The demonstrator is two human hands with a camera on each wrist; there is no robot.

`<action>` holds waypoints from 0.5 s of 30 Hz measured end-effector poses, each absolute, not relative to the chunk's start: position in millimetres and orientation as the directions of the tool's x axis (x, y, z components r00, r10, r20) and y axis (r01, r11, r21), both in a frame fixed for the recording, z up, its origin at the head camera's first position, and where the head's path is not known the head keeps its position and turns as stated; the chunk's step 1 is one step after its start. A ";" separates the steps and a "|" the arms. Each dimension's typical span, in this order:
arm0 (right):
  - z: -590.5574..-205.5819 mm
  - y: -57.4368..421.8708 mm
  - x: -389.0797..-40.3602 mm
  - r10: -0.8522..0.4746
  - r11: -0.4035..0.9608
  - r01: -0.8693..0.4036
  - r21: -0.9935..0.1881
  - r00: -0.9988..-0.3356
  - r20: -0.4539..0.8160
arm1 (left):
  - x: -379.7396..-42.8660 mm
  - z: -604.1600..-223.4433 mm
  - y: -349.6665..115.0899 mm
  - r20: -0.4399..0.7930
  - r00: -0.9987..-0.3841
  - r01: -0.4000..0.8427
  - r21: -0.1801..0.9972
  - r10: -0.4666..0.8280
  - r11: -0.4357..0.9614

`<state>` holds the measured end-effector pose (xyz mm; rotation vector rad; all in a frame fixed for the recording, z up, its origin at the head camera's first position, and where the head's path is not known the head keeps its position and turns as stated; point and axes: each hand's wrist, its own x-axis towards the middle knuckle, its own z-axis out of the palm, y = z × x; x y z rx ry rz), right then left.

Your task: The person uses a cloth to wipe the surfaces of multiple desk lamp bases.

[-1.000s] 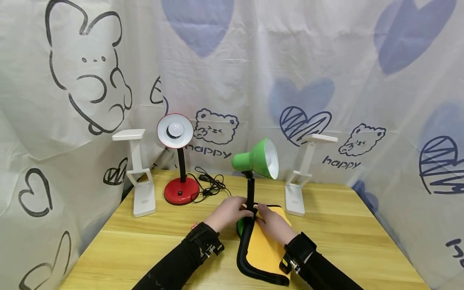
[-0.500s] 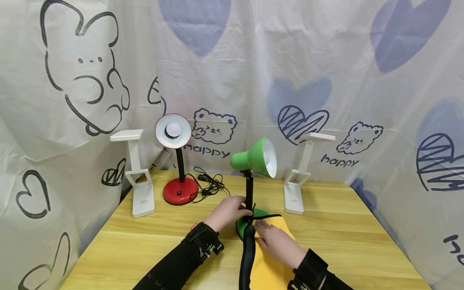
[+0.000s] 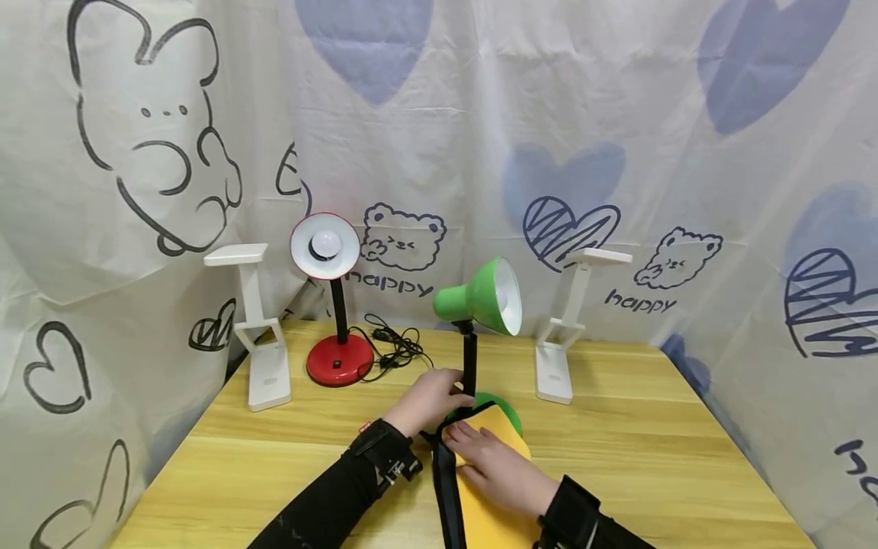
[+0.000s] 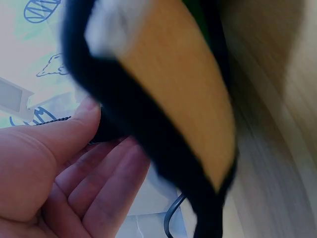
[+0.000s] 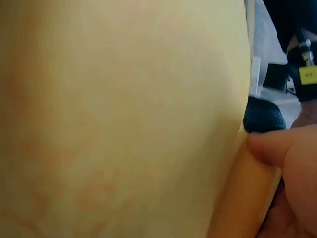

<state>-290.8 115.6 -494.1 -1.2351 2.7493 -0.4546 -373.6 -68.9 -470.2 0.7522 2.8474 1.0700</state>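
Head view: the left hand (image 3: 427, 402) grips the green bell-shaded lamp (image 3: 480, 299); before it, the right hand (image 3: 506, 469) pinches yellow black-edged fabric (image 3: 484, 520), cut off below, part-hiding the lamp's base (image 3: 508, 412).

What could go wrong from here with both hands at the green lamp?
The yellow fabric in the right hand overlaps the base of the green lamp, so its black edge might catch there. The left hand grips the neck; a hard pull could tip the lamp. The loose cable nearby might snag.
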 end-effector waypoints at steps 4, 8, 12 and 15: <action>-496.9 121.4 -300.7 -0.754 0.593 -0.704 -0.391 -0.655 0.035 | -373.2 -471.1 -68.6 0.153 -0.883 0.433 0.630 0.443 0.645; -491.9 134.8 -304.5 -0.736 0.583 -0.672 -0.458 -0.675 0.053 | -374.0 -471.1 -68.2 0.159 -0.884 0.434 0.626 0.439 0.648; -487.1 149.0 -309.2 -0.707 0.594 -0.623 -0.508 -0.706 0.040 | -375.1 -471.3 -68.1 0.162 -0.886 0.436 0.611 0.435 0.660; -486.3 155.6 -315.1 -0.686 0.615 -0.594 -0.518 -0.727 0.019 | -376.0 -471.7 -68.5 0.169 -0.886 0.441 0.599 0.432 0.669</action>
